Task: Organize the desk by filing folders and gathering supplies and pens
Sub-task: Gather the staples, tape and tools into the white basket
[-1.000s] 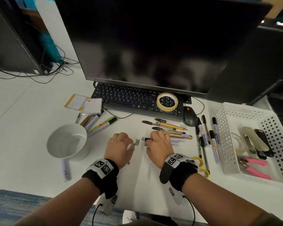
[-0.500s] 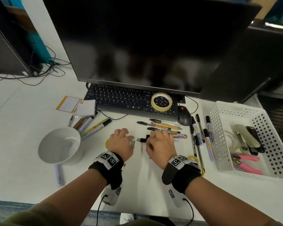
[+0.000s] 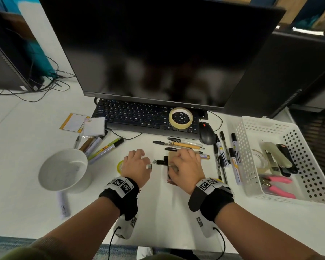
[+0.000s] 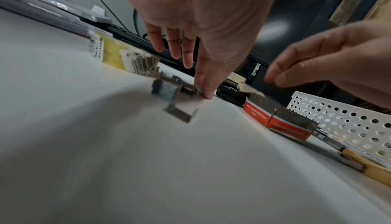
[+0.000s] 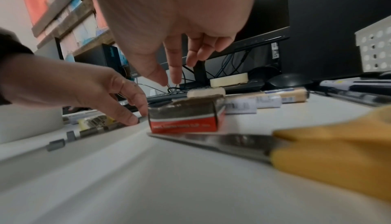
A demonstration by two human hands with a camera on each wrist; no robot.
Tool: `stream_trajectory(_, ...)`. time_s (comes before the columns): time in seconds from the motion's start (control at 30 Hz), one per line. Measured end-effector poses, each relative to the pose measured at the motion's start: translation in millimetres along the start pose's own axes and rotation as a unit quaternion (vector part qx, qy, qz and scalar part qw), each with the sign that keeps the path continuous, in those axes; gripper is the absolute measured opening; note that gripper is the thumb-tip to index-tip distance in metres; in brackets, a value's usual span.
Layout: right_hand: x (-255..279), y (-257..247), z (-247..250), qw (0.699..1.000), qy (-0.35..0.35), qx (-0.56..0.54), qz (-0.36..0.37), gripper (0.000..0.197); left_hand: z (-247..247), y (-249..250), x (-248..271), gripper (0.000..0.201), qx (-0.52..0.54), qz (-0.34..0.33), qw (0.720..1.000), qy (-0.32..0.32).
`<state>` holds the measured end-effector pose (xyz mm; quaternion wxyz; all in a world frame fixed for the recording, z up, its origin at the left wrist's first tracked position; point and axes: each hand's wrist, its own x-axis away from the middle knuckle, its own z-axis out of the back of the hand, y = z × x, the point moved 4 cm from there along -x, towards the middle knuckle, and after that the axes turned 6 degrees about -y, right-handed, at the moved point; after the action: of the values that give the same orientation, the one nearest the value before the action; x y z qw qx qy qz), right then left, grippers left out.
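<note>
Both hands are low over the surface [image 3: 173, 218]: left hand [image 3: 137, 167] with fingers extended, a fingertip down on loose staple strips [image 4: 176, 92]; right hand [image 3: 186, 169] loosely spread, gripping nothing, above the red staple box [image 5: 186, 120]. Pens [image 3: 184, 145] lie at twelve o'clock, the white basket [image 3: 251, 160] at three, the white cup [image 3: 64, 169] at nine.

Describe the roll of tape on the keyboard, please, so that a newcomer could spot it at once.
Start at the big dark monitor and drop to the black keyboard under its lower edge. The cream tape roll lies flat on the keyboard's right end, ringing the number keys, left of the black mouse. It is the only pale ring on the dark keys.
</note>
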<state>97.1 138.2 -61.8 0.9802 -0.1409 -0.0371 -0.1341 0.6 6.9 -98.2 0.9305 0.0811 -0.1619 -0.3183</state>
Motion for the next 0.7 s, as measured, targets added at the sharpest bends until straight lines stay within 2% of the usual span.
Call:
stream_trajectory(0.1,-10.6,-17.6,-2.1,0.998,-0.039,0.029,0.043,0.027,-1.7,-1.8,0.8,0.027,0.007,0.004,1.000,0.001)
stream_trajectory(0.2,-22.4,-27.3,-9.0,0.997,-0.041,0.043,0.052,0.028,-3.6,-4.4,1.4,0.031,0.002,0.005,1.000,-0.001)
stream_trajectory(0.33,-37.1,-32.1,-21.5,0.993,-0.057,0.103,-0.006,0.009,-5.0,-8.6,1.9,0.031,-0.019,0.004,1.000,-0.012)
stream_trajectory(0.4,-46.2,-23.3,-37.1,0.990,-0.071,0.120,-0.019,0.011,-5.2,-8.7,0.6,0.029,-0.043,-0.003,0.999,-0.026)
stream_trajectory(0.53,-42.6,-36.7,-25.2,0.991,-0.029,0.128,0.014,0.005,-4.2,-9.0,-1.9,0.026,-0.070,-0.018,0.997,-0.036)
stream_trajectory(0.6,-40.5,-45.1,-17.5,0.992,-0.032,0.121,0.025,0.003,-5.2,-9.7,-3.2,0.028,-0.073,-0.023,0.996,-0.036)
stream_trajectory(0.67,-43.9,-48.7,-20.7,0.993,-0.042,0.106,0.030,0.014,-5.5,-10.5,-4.3,0.027,-0.070,-0.027,0.997,-0.035)
stream_trajectory(0.7,-46.1,-48.3,-19.5,0.995,-0.035,0.092,0.016,0.011,-5.4,-11.0,-4.7,0.027,-0.069,-0.029,0.997,-0.034)
